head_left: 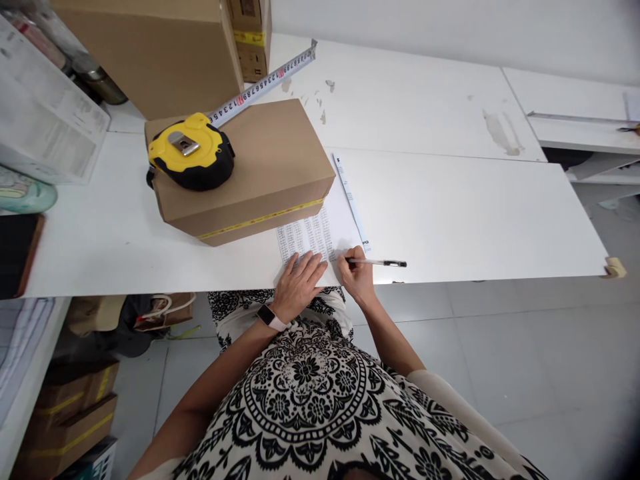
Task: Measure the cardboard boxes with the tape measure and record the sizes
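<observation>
My right hand (pixel 356 273) is closed round a pen (pixel 385 263), its tip down at the right part of a printed sheet (pixel 345 223). Flat on the lower edge of that sheet lies my left hand (pixel 299 280), fingers stretched out, with a watch on the wrist. A cardboard box (pixel 270 153) sealed with yellow tape covers the sheet's upper left part. On top of the box rests a yellow and black tape measure (pixel 193 150), its blade (pixel 265 85) drawn out toward the back right. A narrow folded paper strip (pixel 351 200) runs along the sheet's right side.
Bigger cardboard boxes (pixel 160 53) stand at the back left beside a white carton (pixel 45 100). A dark flat object (pixel 20 253) lies at the table's left edge. The white table (pixel 465 220) extends right to a corner guard (pixel 615 268). More boxes (pixel 70 420) sit below left.
</observation>
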